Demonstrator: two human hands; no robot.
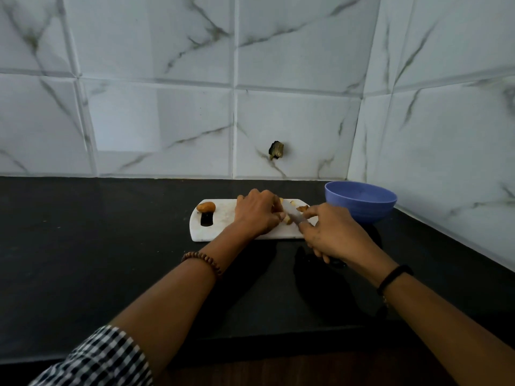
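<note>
One uncut brown lump [206, 207] sits at the left end of the white board [220, 232]. Left hand [257, 211] pinches the piece [288, 219] mid-board, fingertips right beside the knife [296, 217], so a slip could nick them. Right hand [331, 232] grasps the handle. Blue bowl [362, 203] is near and could get bumped.

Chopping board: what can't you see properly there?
- Food piece, head view: mostly under the left hand.
- Knife handle, head view: inside the right hand.
- Bottom of blue bowl, head view: behind its near wall.
- Dark wall fitting, head view: too small.
</note>
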